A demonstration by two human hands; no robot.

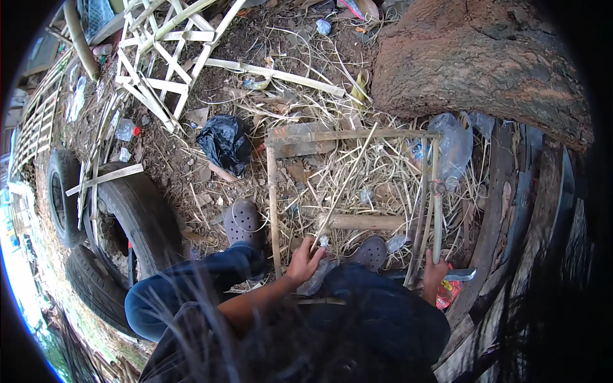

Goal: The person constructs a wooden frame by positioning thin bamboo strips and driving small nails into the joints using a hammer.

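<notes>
Here, a bamboo pole (438, 223) extends forward from the right fingers (442, 265).

Left fingers (306, 250) are at the near end of a long thin strip (348, 182) slanting away to their right, though a firm grip cannot be confirmed; right fingers (433, 271) are closed on the near end of a jointed pole (437, 220). A metal blade (461, 274) projects just right of the right fingers. Noted beyond the left fingers: a thick stick (367, 221) and, farther off to their left, a crumpled black bag (225, 143) and worn tyres (143, 204).
</notes>
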